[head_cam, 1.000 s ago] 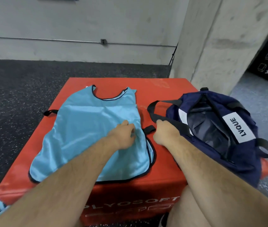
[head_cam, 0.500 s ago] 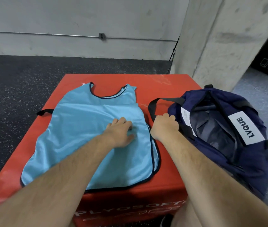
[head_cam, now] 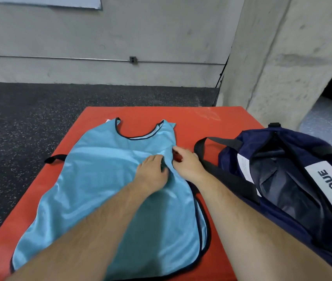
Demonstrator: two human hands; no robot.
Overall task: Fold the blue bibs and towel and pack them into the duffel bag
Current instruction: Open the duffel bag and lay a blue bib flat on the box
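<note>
Your light-blue bib (head_cam: 104, 179) with black trim lies spread flat, unfolded, on the red padded box (head_cam: 211, 120), neckline away from you. Your navy duffel bag (head_cam: 278, 175) sits just right of it, gaping open.

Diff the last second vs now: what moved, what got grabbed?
The right hand shifted left from beside the strap of the duffel bag to the right edge of the blue bib and seems to pinch it. The left hand stayed on the bib near that edge. Bib still flat on the red box; bag still open.
</note>
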